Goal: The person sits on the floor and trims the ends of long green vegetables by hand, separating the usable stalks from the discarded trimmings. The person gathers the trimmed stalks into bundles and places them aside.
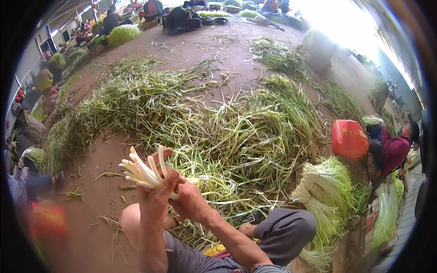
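Note:
My left hand (155, 191) holds a loose bunch of white allium stalks (145, 172), whose pale root ends fan out up and to the left. One stalk stands nearly upright by its fingers. Close against it, my right hand (193, 199) has its fingers curled around the lower part of the stalks. A short white piece shows between the two hands; the rest is hidden in the fingers. Beneath and beyond them spreads a heap of stripped green leaves (245, 146). Tied bundles of cleaned white-and-green stalks (321, 194) lie to my right.
My bent knees flank the hands. Leaf litter covers much of the brown floor (102, 170). At right, a red bag (349, 138) stands by a seated person (392, 146) near more stalks (385, 211). A blurred red object (49, 221) is at lower left. Other people sit among greens farther back.

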The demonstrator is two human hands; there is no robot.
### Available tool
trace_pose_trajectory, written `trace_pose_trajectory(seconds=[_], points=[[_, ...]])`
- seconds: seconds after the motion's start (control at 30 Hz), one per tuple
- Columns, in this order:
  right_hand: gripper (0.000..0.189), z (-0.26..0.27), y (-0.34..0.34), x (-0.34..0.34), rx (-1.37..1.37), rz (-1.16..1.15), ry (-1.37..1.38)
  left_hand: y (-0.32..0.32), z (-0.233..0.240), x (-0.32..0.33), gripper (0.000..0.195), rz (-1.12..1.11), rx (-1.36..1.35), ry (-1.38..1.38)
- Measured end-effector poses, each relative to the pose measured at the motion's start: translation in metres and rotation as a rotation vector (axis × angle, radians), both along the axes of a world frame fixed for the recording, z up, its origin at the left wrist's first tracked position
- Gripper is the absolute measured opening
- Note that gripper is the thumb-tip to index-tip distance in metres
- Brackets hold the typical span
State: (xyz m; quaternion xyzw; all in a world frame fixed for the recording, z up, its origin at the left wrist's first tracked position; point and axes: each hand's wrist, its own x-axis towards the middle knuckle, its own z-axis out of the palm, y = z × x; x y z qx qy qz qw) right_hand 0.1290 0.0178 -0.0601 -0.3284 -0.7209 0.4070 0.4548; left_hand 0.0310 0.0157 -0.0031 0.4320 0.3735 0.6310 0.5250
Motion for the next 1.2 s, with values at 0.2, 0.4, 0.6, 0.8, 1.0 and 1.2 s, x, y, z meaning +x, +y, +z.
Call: trace_pose_trajectory(seconds=[0.2,0.4,0.6,0.8,1.0,1.2], points=[[0.069,-0.040,0.036,0.050,-0.064,0.355,0.086,0.002,0.005,-0.022,0.017,0.275,0.097,-0.053],[0.052,-0.187,0.071,0.142,-0.894,-0.477,0.105,-0.003,0.007,-0.037,0.019,0.453,0.174,0.013],[0.056,-0.293,0.077,0.199,-1.069,-0.695,0.541,-0.008,0.004,-0.040,0.019,0.527,0.168,0.059],[0.065,-0.334,0.106,0.225,-1.087,-0.773,0.634,-0.010,0.003,-0.041,0.018,0.542,0.123,0.202],[0.051,-0.316,0.133,0.209,-1.135,-0.754,0.688,-0.006,0.003,-0.038,0.019,0.521,0.114,0.221],[0.022,-0.244,0.127,0.128,-0.810,-0.495,0.436,-0.003,0.002,-0.034,0.018,0.416,0.108,0.169]])
